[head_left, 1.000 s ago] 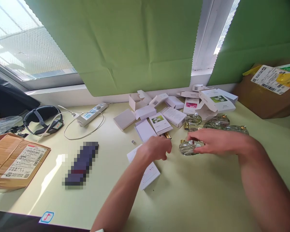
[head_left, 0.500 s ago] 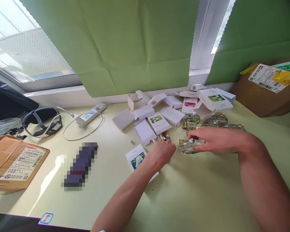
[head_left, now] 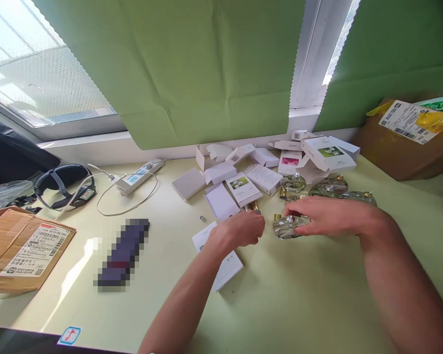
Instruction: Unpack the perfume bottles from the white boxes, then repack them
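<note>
Head camera looked down over your two forearms onto a pale yellow-green table (head_left: 299,305). Nearest you, your left hand (head_left: 239,230) hovered with its fingers curled loosely inward; whether it gripped anything I could not tell. It sat partly over a flat white box (head_left: 227,268) lying on the table. Just to its right, your right hand (head_left: 327,216) lay palm down, fingers spread flat, its fingertips resting on a clear glass bottle (head_left: 287,227) that lay on its side; the hand touched the bottle rather than closing round it. Between and just beyond your two hands lay a couple of small gold tubes (head_left: 254,206). Farther back, more glass bottles (head_left: 330,186) lay in a cluster behind your right hand, and a jumble of white boxes (head_left: 266,169), some open and some printed with flower pictures, spread toward the window sill. Well off to the left sat a power strip (head_left: 138,174) with its white cord, a black headband (head_left: 64,184), and a cardboard parcel (head_left: 20,248) with a shipping label. At the far right stood another cardboard box (head_left: 409,142). Green blinds (head_left: 206,69) hung behind everything.
</note>
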Demonstrator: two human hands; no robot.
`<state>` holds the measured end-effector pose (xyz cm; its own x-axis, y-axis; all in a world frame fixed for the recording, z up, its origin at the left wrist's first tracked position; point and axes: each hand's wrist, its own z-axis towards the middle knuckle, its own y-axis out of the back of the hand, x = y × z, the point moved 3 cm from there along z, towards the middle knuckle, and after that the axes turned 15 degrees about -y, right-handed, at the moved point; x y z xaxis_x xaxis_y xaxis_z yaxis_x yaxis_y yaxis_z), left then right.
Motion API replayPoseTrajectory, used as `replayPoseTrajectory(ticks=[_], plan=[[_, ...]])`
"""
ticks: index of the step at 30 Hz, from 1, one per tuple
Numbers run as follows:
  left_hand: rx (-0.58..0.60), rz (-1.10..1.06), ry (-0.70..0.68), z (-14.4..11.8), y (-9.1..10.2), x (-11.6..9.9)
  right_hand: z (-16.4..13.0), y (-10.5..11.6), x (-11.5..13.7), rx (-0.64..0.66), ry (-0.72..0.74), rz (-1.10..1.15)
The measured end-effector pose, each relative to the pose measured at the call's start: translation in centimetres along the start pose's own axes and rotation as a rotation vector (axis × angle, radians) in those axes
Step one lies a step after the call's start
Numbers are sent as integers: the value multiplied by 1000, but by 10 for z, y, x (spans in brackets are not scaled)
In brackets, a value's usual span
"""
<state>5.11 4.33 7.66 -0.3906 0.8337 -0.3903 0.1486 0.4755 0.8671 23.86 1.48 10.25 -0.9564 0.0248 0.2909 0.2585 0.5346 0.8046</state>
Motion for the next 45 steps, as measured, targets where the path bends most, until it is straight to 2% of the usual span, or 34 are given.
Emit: replayPoseTrajectory(ticks=[3,9,17,28,38,45], plan=[[18,-13,-39,-10,11,4,7,-7,2,53,48,-34],[-22,-39,13,-26,26,7,19,-16,18,82,121,-77],[-197,-63,-115,-37,34,10,35,-22,32,30,168,-67],[-234,-113,-220,-35,40,3,40,-27,40,50,160,-12],[-223,-117,-219,-31,43,-5,16,-3,30,65,133,51],[-205,-127,-228,-24,37,-11,23,-8,24,65,96,30]])
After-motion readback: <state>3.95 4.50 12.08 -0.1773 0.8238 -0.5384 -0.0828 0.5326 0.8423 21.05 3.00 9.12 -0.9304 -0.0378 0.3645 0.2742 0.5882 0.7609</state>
